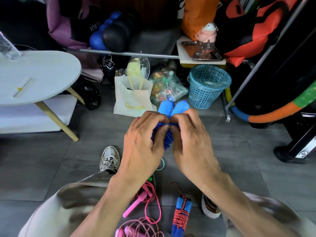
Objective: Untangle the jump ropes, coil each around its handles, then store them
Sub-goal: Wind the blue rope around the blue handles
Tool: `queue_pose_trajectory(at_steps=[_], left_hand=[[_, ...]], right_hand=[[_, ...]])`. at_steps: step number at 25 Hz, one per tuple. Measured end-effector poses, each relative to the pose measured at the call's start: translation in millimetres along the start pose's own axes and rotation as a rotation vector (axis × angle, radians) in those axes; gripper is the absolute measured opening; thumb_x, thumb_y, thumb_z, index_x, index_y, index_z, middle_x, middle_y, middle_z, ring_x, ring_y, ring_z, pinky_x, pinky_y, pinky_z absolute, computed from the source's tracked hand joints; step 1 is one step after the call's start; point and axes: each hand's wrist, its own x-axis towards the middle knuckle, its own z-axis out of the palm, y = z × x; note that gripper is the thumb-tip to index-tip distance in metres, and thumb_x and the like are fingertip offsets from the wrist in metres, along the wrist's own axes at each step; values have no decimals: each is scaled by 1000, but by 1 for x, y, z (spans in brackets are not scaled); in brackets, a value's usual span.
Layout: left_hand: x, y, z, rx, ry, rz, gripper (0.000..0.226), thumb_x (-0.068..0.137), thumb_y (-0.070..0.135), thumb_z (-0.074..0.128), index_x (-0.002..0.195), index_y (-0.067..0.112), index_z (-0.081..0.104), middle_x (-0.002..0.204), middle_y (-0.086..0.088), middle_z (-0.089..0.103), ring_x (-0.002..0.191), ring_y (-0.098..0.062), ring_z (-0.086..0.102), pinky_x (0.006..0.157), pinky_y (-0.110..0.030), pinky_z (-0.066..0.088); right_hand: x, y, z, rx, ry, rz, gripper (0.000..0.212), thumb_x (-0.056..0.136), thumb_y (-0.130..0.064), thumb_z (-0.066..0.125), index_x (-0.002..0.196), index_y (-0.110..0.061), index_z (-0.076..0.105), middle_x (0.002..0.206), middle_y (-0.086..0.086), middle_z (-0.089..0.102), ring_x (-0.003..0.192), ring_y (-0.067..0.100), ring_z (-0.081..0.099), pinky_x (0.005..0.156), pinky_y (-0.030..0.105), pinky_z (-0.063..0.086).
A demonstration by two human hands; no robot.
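Both hands hold a blue jump rope (165, 139) at chest height; its dark blue cord is wound in tight turns around two light blue handles (172, 107) that stick up side by side. My left hand (143, 142) grips the coil's left side, and my right hand (189, 139) pinches the cord at the top right. On the floor between my legs lie a pink jump rope (142, 200) with loose loops, a pink-and-white braided rope (140, 226), a thin green cord (161, 165), and a bundle (181, 214) of blue handles wrapped in red-and-white rope.
A white oval table (39, 74) stands at left with a shelf below. Ahead are a white tote bag (132, 98), a clear plastic bag of items (168, 89), a blue mesh basket (207, 86) and a cluttered metal rack (130, 53). A striped hoop (273, 112) leans at right.
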Motion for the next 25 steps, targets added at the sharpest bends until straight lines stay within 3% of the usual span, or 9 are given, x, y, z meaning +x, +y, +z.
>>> queue_pose_trajectory(at_steps=[4,8,13,20,25], left_hand=[[0,3,2,-109,-53,-167,29,83,3,68,88,26,51,87,14,58,84,-7,46,72,-14,36],[5,0,3,-428,-72,-353,33,82,-6,64,84,16,40,76,0,63,63,-19,45,59,-26,40],[5,-7,3,-986,-66,-574,34,82,-14,60,79,15,41,70,-6,63,62,-13,57,65,-22,48],[5,-12,-1,-1137,-120,-691,21,77,4,64,78,18,48,73,-4,60,67,-14,58,71,-30,41],[8,-13,-5,-1130,-234,-602,33,68,-12,61,85,13,48,81,-11,67,79,-23,60,81,-34,44]], right_hand=[[-3,6,1,101,-29,43,21,91,-16,41,101,-4,55,105,9,45,89,28,51,76,41,46],[-4,4,3,167,-16,60,25,94,-21,41,100,-5,58,103,4,46,83,20,52,70,33,45],[-5,5,0,352,92,125,9,94,-11,57,101,-7,55,92,1,58,81,16,60,71,38,51],[-5,2,1,329,167,19,8,94,-11,58,93,-3,58,90,1,59,81,18,60,70,39,51],[-3,6,-5,189,267,44,14,92,-20,62,91,-7,65,91,-4,65,82,17,53,75,31,45]])
